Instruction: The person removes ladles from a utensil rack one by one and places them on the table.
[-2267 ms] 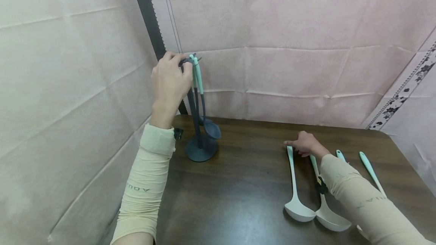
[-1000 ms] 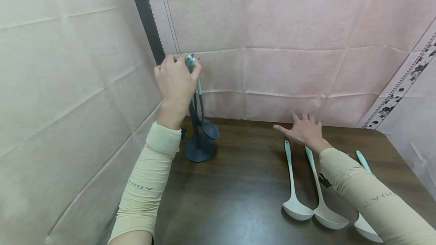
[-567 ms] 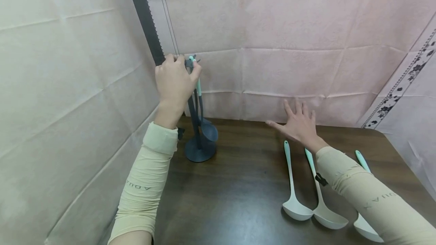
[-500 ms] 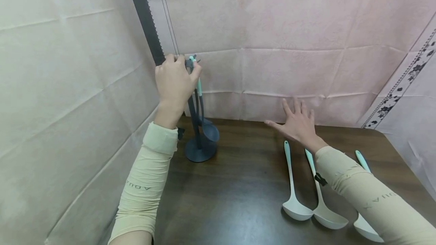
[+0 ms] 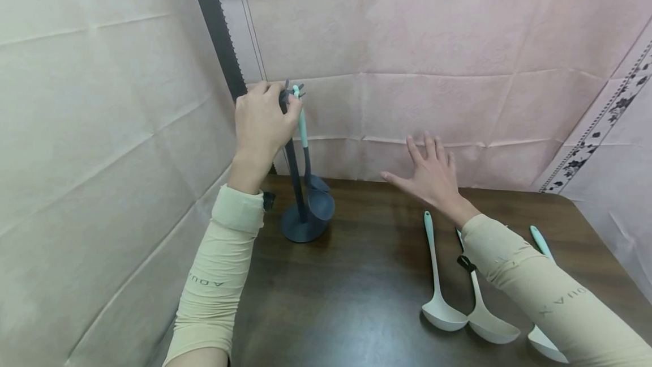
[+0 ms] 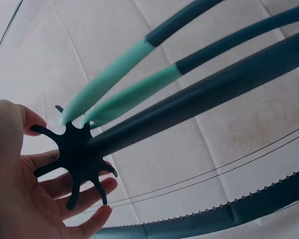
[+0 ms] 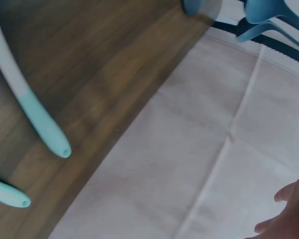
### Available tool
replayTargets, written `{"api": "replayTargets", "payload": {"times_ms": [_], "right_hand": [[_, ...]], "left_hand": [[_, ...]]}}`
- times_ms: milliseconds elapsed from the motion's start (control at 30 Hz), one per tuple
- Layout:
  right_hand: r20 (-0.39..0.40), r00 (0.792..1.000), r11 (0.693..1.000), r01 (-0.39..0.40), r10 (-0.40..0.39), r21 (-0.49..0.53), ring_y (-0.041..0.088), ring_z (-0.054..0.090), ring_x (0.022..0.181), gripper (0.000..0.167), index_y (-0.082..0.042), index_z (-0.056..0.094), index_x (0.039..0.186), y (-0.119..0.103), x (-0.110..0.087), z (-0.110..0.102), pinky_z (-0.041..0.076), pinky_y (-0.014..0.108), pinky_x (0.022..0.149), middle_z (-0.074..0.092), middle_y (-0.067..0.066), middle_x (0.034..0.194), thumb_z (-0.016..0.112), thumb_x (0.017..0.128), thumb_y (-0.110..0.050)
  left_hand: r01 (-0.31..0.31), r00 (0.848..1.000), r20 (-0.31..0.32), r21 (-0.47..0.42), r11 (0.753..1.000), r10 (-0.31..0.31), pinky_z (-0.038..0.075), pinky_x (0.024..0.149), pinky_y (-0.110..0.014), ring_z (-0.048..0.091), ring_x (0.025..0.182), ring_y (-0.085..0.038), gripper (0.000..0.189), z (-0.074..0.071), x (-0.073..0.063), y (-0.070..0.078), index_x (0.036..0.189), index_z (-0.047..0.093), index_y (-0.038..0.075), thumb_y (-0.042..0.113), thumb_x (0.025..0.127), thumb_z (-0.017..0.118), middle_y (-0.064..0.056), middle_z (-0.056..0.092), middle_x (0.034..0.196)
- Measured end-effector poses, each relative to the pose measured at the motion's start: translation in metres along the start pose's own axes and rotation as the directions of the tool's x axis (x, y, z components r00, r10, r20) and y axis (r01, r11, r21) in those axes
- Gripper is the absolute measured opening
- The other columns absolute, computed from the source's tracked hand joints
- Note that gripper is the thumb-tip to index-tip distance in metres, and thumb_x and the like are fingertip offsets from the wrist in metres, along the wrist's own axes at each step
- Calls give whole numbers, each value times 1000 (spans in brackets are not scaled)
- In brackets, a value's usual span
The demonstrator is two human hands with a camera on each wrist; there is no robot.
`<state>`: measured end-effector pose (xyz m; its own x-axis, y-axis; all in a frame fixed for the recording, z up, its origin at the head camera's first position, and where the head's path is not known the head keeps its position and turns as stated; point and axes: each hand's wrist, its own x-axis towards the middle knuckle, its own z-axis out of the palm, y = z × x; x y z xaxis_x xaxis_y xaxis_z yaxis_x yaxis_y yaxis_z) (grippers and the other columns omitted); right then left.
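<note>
My left hand (image 5: 262, 123) grips the hooked top of a dark blue utensil stand (image 5: 295, 186) at the table's back left. In the left wrist view, thumb and fingers curl around its hook wheel (image 6: 77, 149). Two dark blue ladles (image 5: 322, 204) with mint handles (image 6: 112, 77) hang from the hooks. My right hand (image 5: 433, 177) is in the air with fingers spread, holding nothing. Below it, pale ladles with mint handles lie on the table: a left one (image 5: 442, 315), a middle one (image 5: 491, 327) and a right one (image 5: 545, 344), partly hidden by my sleeve.
The brown wooden table (image 5: 367, 276) has its back edge against a pale creased cloth (image 5: 433, 33). Another cloth (image 5: 102, 157) hangs close on the left, beside my left arm.
My right hand has left the handle of a pale ladle, spread its fingers and moved up and left. The hook wheel has turned under my left hand, swinging the hanging ladles slightly right.
</note>
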<state>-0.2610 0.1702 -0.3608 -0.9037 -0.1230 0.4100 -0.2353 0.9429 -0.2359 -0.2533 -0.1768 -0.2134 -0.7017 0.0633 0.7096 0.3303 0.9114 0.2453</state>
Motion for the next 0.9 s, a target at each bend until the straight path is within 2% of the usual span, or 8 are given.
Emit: {"api": "replayTargets", "payload": {"times_ms": [200,300,400,533,667,767,900], "right_hand": [[-17,1000,999,3,-2,50,46,3,161,115,-25,15,172,-12,4,-12,8,76,121,4,20,177,55,85,-88],[-28,1000,998,11,-9,69,44,2,162,114,-25,15,172,-19,6,-18,9,77,120,4,18,177,55,85,-87],[-31,999,996,24,-21,90,43,3,162,113,-24,16,172,-26,8,-21,9,77,120,4,17,177,57,86,-86],[-22,999,992,35,-32,121,42,4,162,111,-24,19,172,-37,10,-24,10,76,121,6,17,177,58,87,-84],[-12,998,985,64,-63,159,42,6,162,107,-25,20,171,-47,12,-27,12,76,121,8,17,177,59,89,-81],[-17,996,975,85,-83,206,44,9,161,104,-25,20,171,-53,14,-32,13,77,120,11,16,177,62,91,-75],[-28,995,961,96,-92,260,44,15,160,101,-26,21,171,-60,17,-40,18,79,117,15,15,176,67,92,-69]], "left_hand": [[7,998,59,-23,1000,-5,36,120,-53,59,134,-33,53,-2,1,-1,141,69,8,41,105,45,-12,67,139],[10,997,79,-61,998,-5,36,120,-52,58,135,-34,52,-3,2,-2,143,67,10,39,106,45,-11,65,141],[14,995,97,-104,994,-4,43,114,-50,59,131,-35,52,-3,2,-5,145,65,12,38,106,44,-11,64,142],[13,991,130,-168,986,9,51,100,-46,59,114,-31,53,-3,2,-10,149,62,11,36,107,42,-12,60,142],[-2,988,149,-227,974,36,50,97,-45,55,106,-28,54,-3,4,-16,150,59,9,33,107,38,-12,58,142],[-20,985,160,-261,965,64,49,99,-44,53,107,-26,54,-2,6,-21,150,58,8,31,107,35,-12,56,143],[-50,979,172,-318,947,110,46,95,-42,51,105,-26,52,0,10,-28,148,60,8,27,106,36,-11,56,140]]}}
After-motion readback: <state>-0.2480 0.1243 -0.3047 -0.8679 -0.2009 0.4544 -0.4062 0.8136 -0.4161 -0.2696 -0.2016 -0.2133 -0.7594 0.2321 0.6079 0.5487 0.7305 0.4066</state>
